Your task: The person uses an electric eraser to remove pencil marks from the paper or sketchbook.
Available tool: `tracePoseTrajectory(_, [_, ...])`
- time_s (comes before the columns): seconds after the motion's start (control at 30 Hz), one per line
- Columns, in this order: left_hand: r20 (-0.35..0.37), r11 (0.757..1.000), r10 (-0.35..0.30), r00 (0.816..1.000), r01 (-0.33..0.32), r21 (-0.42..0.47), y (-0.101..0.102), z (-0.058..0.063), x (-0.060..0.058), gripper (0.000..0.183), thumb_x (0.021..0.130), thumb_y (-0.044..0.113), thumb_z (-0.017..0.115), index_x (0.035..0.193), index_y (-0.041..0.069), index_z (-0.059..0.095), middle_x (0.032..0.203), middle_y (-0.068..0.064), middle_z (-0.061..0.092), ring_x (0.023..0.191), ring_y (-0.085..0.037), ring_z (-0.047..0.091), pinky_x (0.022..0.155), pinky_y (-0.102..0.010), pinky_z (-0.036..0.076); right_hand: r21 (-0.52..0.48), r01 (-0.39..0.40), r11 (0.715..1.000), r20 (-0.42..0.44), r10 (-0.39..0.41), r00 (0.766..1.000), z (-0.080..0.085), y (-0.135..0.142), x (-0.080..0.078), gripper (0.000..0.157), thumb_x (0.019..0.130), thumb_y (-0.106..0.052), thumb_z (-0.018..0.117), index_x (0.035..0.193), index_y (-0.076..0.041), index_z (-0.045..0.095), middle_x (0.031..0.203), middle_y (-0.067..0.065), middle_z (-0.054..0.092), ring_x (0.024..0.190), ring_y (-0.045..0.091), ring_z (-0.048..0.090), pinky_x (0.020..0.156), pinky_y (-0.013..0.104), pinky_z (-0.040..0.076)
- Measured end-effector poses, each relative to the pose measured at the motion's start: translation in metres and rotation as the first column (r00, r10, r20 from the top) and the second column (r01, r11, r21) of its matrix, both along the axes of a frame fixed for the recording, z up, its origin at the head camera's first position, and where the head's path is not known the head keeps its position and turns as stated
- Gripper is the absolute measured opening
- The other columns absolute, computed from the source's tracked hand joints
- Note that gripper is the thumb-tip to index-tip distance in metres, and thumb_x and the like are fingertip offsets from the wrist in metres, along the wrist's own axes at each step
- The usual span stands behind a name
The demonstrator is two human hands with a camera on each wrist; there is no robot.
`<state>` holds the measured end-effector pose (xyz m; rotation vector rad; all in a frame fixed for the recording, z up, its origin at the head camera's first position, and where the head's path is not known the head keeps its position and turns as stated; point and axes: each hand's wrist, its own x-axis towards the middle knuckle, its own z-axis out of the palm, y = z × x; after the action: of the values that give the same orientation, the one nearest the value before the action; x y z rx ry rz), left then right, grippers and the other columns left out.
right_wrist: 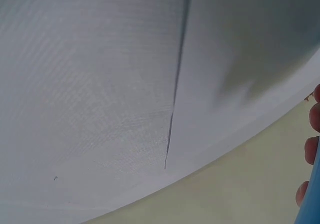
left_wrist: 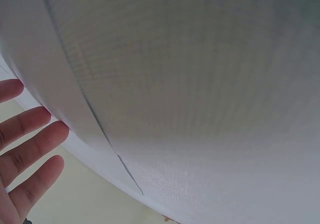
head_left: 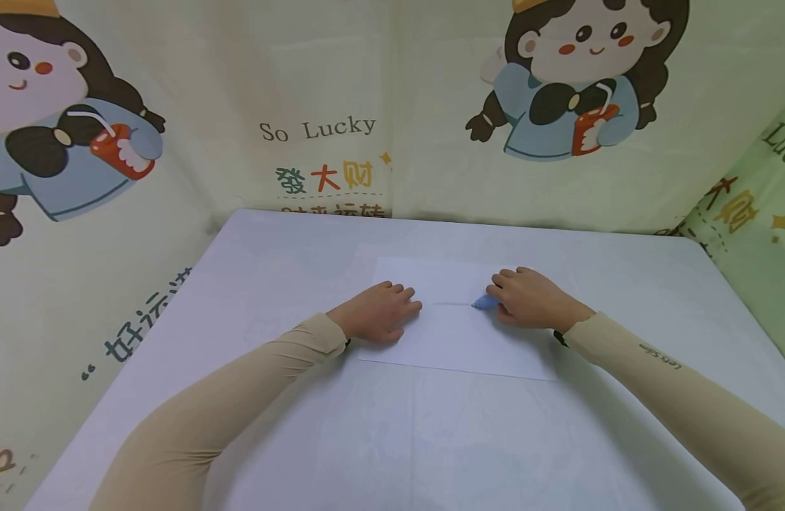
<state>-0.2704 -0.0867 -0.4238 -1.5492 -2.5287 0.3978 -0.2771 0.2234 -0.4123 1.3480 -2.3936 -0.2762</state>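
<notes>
A white sheet of paper [head_left: 456, 348] lies flat on the white-covered table. On its left part rests my left hand [head_left: 378, 312], fingers spread and nearly straight; the left wrist view shows the fingers [left_wrist: 37, 146] touching the sheet. My right hand [head_left: 534, 298], over the sheet's right side, grips a thick blue pen [head_left: 485, 302] with a tapered tip pointing left. The tip meets the right end of a faint line [head_left: 451, 304] on the paper. In the right wrist view only part of the blue barrel [right_wrist: 310, 199] and several fingertips show at the right edge.
White cloth [head_left: 405, 440] covers the table, its far edge below a cream curtain [head_left: 431, 177] printed with cartoon figures and lettering. More printed curtain [head_left: 776, 163] hangs at the right. Paper edges lie flat near both wrists.
</notes>
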Motion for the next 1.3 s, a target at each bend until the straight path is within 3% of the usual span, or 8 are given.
tracePoseTrajectory(1.3, [0.028, 1.0, 0.005, 1.0, -0.005, 0.001, -0.0011, 0.004, 0.0027, 0.035, 0.087, 0.029, 0.052, 0.117, 0.012, 0.051, 0.099, -0.003, 0.056, 0.082, -0.02, 0.053, 0.077, -0.033, 0.044, 0.02, -0.004, 1.0, -0.017, 0.005, 1.0, 0.0013, 0.0027, 0.0015, 0.012, 0.07, -0.013, 0.062, 0.076, -0.007, 0.053, 0.064, 0.001, 0.045, 0.058, 0.016, 0.041, 0.052, 0.029, 0.033])
